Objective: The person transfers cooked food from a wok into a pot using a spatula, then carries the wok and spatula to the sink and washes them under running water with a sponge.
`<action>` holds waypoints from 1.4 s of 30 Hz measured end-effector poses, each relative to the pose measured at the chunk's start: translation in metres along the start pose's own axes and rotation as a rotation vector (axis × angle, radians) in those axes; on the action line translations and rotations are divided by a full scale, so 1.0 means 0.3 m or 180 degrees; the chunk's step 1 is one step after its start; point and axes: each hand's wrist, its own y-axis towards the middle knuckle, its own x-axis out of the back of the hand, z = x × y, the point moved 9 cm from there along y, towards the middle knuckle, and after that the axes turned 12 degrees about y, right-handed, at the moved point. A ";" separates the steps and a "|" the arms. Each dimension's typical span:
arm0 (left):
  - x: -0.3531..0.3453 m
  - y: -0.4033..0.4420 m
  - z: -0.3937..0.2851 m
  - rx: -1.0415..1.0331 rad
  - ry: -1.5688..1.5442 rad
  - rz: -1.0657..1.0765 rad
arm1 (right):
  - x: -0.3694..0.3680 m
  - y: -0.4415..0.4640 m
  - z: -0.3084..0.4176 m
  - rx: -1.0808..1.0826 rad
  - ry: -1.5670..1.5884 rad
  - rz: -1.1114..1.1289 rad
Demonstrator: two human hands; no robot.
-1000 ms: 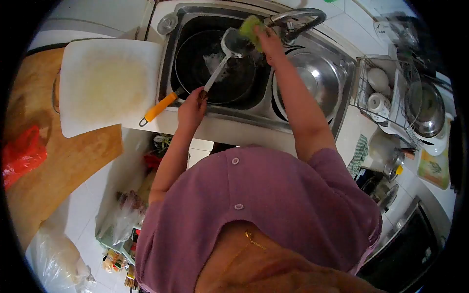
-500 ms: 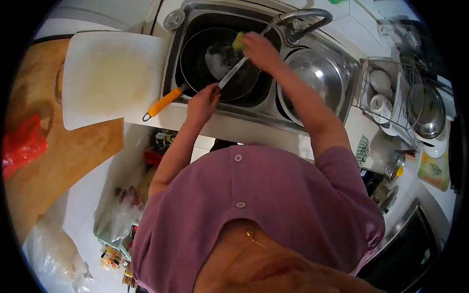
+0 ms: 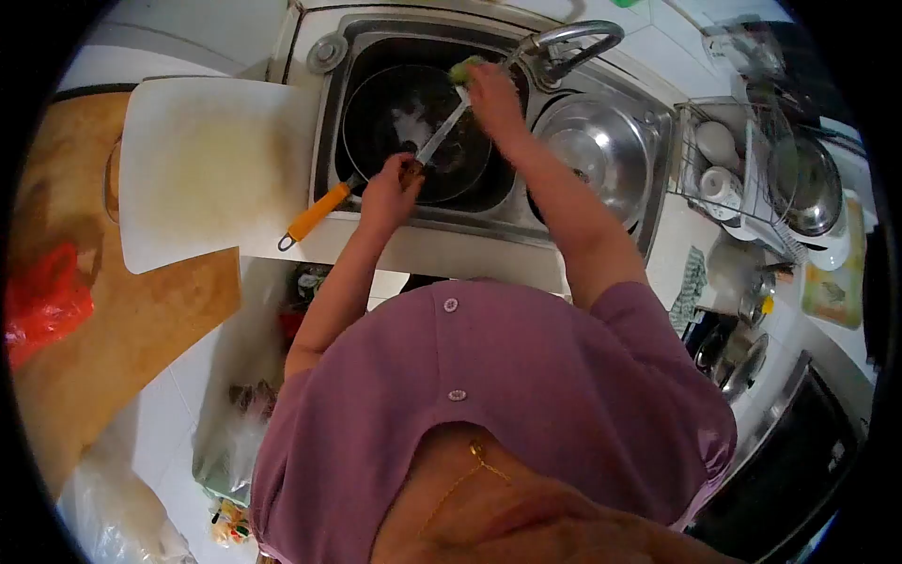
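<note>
My left hand [image 3: 387, 194] is closed round the dark handle of a knife [image 3: 440, 134], whose long blade slants up to the right over the sink. At the blade's far end, my right hand [image 3: 495, 101] grips a yellow-green sponge [image 3: 465, 70] close to the metal; the tip is partly hidden by my fingers. Below the knife, a black frying pan [image 3: 371, 122] with some water in it sits in the left basin. Its orange handle [image 3: 318, 213] sticks out over the front rim of the sink.
A steel bowl [image 3: 601, 141] fills the right basin, with the curved faucet [image 3: 587, 36] behind. To the left, a white cutting board [image 3: 211, 179] overlaps a wooden board [image 3: 178, 305] holding a red plastic bag [image 3: 47, 305]. A wire dish rack [image 3: 700, 193] stands at right.
The view has shifted slightly. My right hand and the sponge stay near the blade's far end, the hand's blur now less. The left hand still holds the knife.
</note>
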 end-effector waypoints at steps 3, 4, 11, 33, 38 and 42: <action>0.011 0.026 0.000 0.0088 -0.0132 -0.0032 | -0.141 -0.160 0.152 0.0629 0.0557 0.0247; 0.033 0.040 -0.014 -0.0106 -0.0142 -0.0252 | -0.133 -0.183 0.214 0.0624 0.0517 0.0210; -0.018 -0.015 0.028 0.0050 -0.0020 -0.0017 | -0.037 -0.156 0.135 0.0174 -0.0010 0.0411; -0.157 -0.086 0.049 0.0909 -0.2338 0.0831 | -0.009 -0.207 -0.293 -0.2471 0.2139 -0.0780; -0.213 -0.057 0.045 0.1042 -0.2553 0.0999 | -0.083 -0.370 0.086 -0.0923 0.2403 -0.0199; -0.243 -0.112 0.005 0.0890 -0.2009 0.1148 | -0.053 -0.259 0.020 -0.0519 0.1253 -0.0095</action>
